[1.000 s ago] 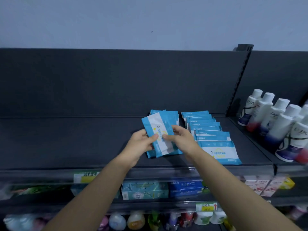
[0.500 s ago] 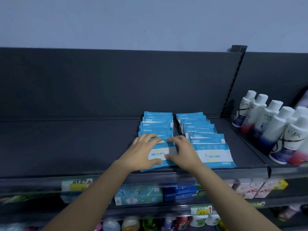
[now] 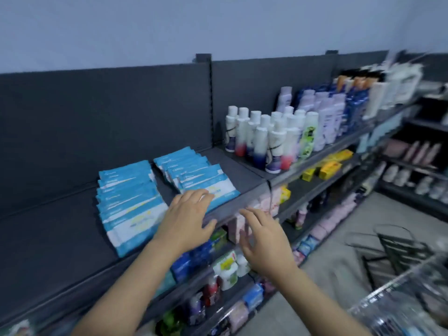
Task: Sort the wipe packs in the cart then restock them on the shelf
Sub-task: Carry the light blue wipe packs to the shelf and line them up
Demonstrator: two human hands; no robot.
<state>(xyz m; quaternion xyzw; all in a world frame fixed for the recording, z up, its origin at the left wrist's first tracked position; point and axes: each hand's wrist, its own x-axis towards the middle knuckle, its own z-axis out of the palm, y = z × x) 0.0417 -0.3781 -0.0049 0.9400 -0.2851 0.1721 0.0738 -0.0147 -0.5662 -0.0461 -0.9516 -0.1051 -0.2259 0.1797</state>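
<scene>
The dark shelf carries the packs in two overlapping lines that run near to far: a left row and a right row. White bottles stand further right. Low on the right a wire cart has come into view, too blurred to tell what is in it. A second ago both hands held one pack over the left row, and half a second ago they pressed it flat at that row's near end. Now it lies there untouched and the view has swung right. The left hand is released, fingers straight, their tips on or just over the nearest pack of the right row. The right hand hangs in front of the shelf's near edge, fingers spread, grasping nothing. That pack looks restocked, and the turn probably means fetching more from the cart.
</scene>
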